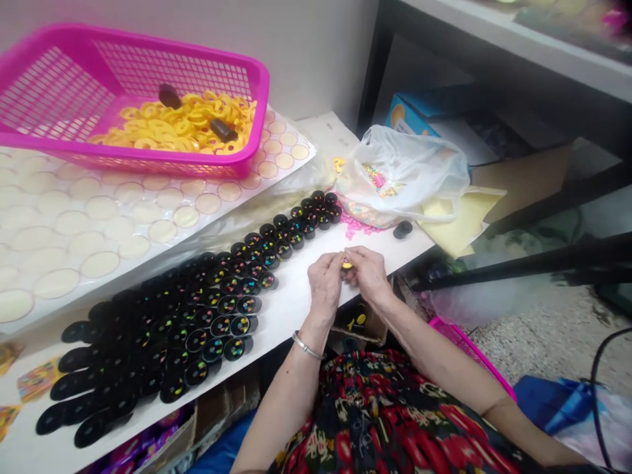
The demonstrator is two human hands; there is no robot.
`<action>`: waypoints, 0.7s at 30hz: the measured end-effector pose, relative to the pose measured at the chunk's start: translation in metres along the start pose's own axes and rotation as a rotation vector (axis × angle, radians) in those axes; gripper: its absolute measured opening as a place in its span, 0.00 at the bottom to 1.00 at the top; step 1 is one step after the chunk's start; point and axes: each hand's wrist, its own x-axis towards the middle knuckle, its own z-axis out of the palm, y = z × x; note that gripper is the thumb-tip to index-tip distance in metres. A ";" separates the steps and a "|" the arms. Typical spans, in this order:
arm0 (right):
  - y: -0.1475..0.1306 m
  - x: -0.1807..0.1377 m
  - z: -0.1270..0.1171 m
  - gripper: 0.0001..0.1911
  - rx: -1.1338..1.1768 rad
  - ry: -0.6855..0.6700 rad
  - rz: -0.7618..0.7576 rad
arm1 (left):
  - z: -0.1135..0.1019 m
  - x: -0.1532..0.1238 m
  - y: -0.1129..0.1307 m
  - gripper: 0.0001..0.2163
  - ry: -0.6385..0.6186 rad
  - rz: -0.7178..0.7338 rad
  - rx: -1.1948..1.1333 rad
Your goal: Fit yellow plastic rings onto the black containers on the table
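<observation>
My left hand [323, 282] and my right hand [368, 273] meet over the white table's [291, 309] front edge. Both pinch one small yellow piece [347, 264] between their fingertips. A silver bangle sits on my left wrist. Just left of my hands lie long rows of black round caps [217, 309] holding coloured beads, running from the near left toward the far right. One single black cap [402, 229] lies apart, beyond my right hand.
A pink basket [257, 85] of yellow rings stands at the back left on sheets of round white stickers [74, 224]. A clear plastic bag [409, 171] of coloured beads lies at the table's right end. Shelving stands to the right, boxes under the table.
</observation>
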 end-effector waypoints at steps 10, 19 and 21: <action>0.001 0.001 -0.018 0.16 0.113 -0.253 0.054 | -0.003 0.000 0.006 0.11 -0.024 -0.061 -0.063; -0.009 0.005 -0.021 0.18 0.136 -0.236 0.191 | -0.003 0.008 0.008 0.15 -0.008 -0.094 0.014; -0.009 0.007 -0.020 0.18 0.136 -0.217 0.206 | -0.002 0.011 0.006 0.15 0.012 -0.085 0.051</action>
